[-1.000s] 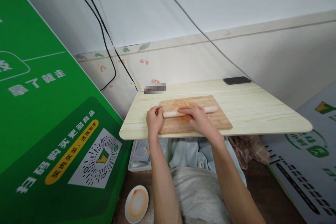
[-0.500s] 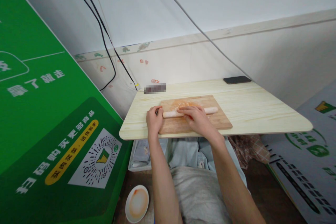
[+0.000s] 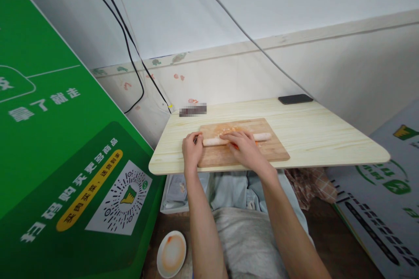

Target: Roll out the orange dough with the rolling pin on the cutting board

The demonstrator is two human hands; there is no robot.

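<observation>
A pale, flour-dusted rolling pin [image 3: 262, 137] lies crosswise on a wooden cutting board [image 3: 278, 153]. My left hand [image 3: 193, 150] is curled at the pin's left end, its fingertips partly hidden. Across the pin's middle lies my right hand [image 3: 245, 146], fingers bent over it and pressing down. Bits of bright orange dough [image 3: 235, 145] show beneath the right hand and just under the pin; most of it is hidden. Orange smears and whitish flour [image 3: 229, 130] mark the board behind the pin.
The board sits on a light wood-grain table [image 3: 334, 144] against a white wall. A black phone [image 3: 295, 99] lies at the back right, a blurred-out item [image 3: 193, 110] at the back left. Below left is a stained white plate [image 3: 171, 255]. A green printed panel [image 3: 49, 139] stands left.
My right hand and the pin have shifted very slightly left. More bright orange now shows by the pin and under my right hand. My left hand stays in place.
</observation>
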